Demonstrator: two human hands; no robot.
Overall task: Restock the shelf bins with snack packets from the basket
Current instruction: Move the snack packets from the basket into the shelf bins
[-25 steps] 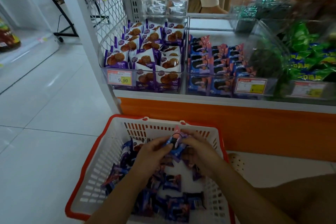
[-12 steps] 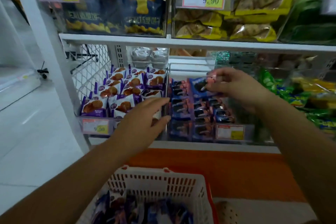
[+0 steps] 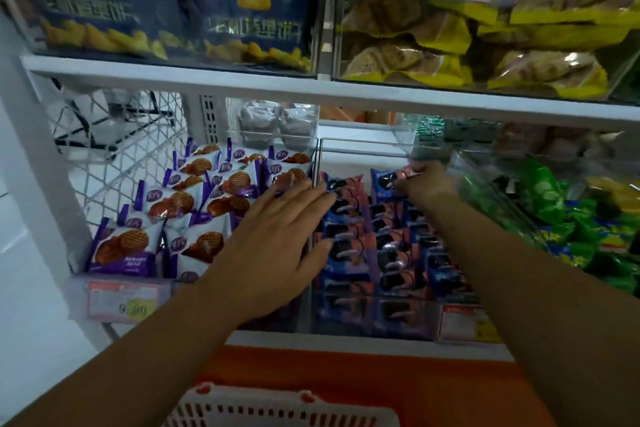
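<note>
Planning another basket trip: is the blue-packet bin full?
Not full: packets crowd the bin, but bare floor shows behind the right hand.

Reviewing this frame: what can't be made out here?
1. Basket: the head view's bottom edge cuts off all but its rim, so its contents are unseen.
2. Lower-right price label: too blurred to read.
3. Left hand: hides whatever lies beneath it.
4. Blue packet, pinched by the right hand: its print is motion-blurred.
</note>
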